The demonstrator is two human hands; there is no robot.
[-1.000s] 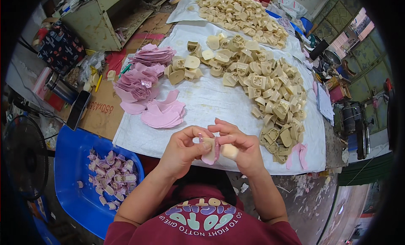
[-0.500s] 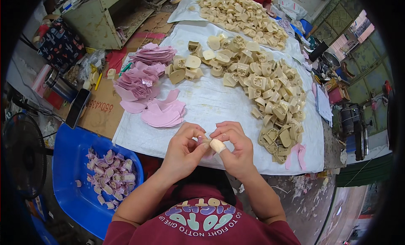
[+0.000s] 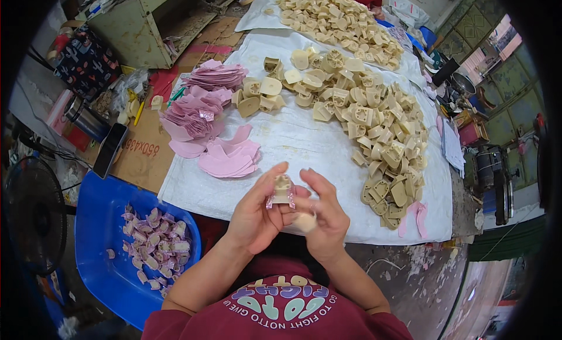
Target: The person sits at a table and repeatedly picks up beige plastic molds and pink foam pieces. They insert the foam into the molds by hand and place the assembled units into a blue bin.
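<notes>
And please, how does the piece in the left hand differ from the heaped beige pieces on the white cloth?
The held piece has shiny pink material along its sides; the heaped pieces look bare. The held piece is in the left hand; the heaped pieces lie jumbled on the white cloth. Both show a beige body.

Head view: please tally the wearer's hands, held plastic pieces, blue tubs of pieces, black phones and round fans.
Wearer's left hand and right hand: 2
Held beige, pink-edged plastic piece: 1
Large blue plastic tub: 1
Black rectangular phone: 1
Black round fan: 1
Total: 6
</notes>
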